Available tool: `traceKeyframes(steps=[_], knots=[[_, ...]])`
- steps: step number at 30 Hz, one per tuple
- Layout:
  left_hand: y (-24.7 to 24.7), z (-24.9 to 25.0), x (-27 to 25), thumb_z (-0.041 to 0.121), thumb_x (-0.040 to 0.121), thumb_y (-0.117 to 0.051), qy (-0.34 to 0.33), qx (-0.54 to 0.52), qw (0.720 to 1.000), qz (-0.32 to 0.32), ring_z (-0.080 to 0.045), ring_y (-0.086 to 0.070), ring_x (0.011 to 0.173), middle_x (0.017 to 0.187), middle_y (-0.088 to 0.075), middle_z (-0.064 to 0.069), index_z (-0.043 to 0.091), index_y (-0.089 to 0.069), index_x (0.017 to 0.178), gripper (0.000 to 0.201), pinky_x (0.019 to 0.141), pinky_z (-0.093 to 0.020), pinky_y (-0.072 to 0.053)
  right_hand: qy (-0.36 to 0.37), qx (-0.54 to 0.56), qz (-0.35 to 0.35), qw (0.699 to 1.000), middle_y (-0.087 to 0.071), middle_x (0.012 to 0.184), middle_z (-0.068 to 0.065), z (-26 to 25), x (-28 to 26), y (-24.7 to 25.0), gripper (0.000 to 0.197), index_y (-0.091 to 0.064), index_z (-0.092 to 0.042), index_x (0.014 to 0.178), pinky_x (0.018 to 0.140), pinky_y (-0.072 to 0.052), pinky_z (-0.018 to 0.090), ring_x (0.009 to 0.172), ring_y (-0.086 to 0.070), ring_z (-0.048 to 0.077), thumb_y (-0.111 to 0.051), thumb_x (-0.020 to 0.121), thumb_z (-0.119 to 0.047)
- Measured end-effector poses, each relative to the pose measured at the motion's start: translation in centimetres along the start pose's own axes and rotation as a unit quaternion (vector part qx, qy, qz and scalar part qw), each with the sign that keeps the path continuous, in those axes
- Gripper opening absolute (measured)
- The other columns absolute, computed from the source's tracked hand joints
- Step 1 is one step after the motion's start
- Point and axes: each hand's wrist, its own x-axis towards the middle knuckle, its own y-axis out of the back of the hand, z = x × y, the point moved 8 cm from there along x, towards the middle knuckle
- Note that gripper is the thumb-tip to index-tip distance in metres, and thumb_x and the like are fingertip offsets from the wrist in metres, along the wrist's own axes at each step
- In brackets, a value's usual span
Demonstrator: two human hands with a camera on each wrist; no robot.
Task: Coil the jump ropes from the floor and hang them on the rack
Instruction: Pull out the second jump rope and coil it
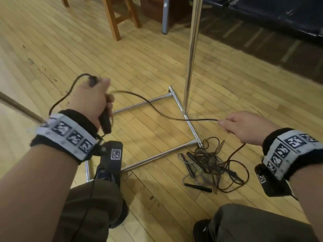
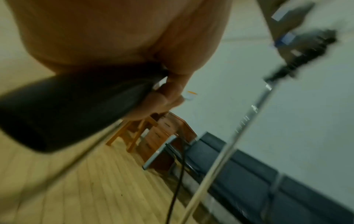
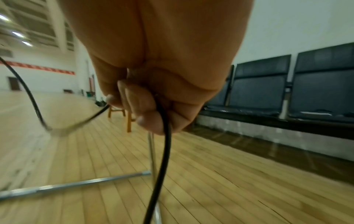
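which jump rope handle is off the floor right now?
The black handle gripped in the left hand. The other handles lie on the floor in the tangled rope pile beside the rack base.

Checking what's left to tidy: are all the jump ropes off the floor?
No, a tangled pile of ropes lies on the wooden floor beside the rack base.

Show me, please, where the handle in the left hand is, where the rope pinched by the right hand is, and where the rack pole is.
handle (image 1: 104, 122), head view, on its lower dark end below the fingers.
rope (image 1: 199, 120), head view, on the taut stretch before the fingertips.
rack pole (image 1: 191, 55), head view, on the middle of the upright chrome tube.
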Motion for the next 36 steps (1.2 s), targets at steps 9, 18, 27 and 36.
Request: traceKeyframes(steps=[9,18,27,36], knots=[[-13.7,-1.8,-10.3,0.048,0.098,-0.064,-0.118,0.204,0.868,-0.436,-0.017,-0.054,0.048,0.063,-0.064,0.001,0.03,-0.074,0.101,0.021,0.05,-0.028,-0.047,0.182,0.252,-0.042,0.95,-0.045,0.063,0.002,-11.3,-3.2,0.8,0.025,-0.067,-0.013,0.079,0.06,-0.033,0.04,0.059,-0.039,0.021,-0.056,0.097,-0.027],[-9.8,1.1,-6.6,0.034,0.097,-0.073,-0.065,-0.031,0.956,-0.286,-0.01,-0.039,0.045,0.058,-0.046,0.008,0.031,-0.072,0.069,0.029,0.041,-0.023,-0.04,0.108,0.258,-0.051,0.959,-0.047,0.062,-0.001,-6.4,-1.5,0.0,0.036,-0.065,-0.019,0.077,0.058,-0.04,0.037,0.057,-0.042,0.019,-0.054,0.096,-0.048],[-2.8,0.2,-1.8,0.036,0.102,-0.067,0.001,0.031,0.998,-0.056,-0.008,-0.049,0.046,0.06,-0.058,0.005,0.019,-0.072,0.101,0.017,0.045,-0.025,-0.047,-0.028,-0.012,0.02,0.999,-0.054,0.065,-0.001,1.5,-0.3,0.4,0.045,-0.062,-0.018,0.079,0.054,-0.035,0.03,0.059,-0.049,0.016,-0.043,0.106,-0.048],[-13.7,-1.5,-10.2,0.043,0.101,-0.066,-0.084,0.177,0.882,-0.43,-0.017,-0.049,0.047,0.061,-0.058,0.002,0.029,-0.076,0.105,0.018,0.047,-0.028,-0.044,0.173,0.231,-0.066,0.955,-0.047,0.063,-0.003,-10.8,-3.3,0.1,0.024,-0.071,-0.021,0.087,0.057,-0.033,0.037,0.057,-0.04,0.016,-0.053,0.098,-0.033]])
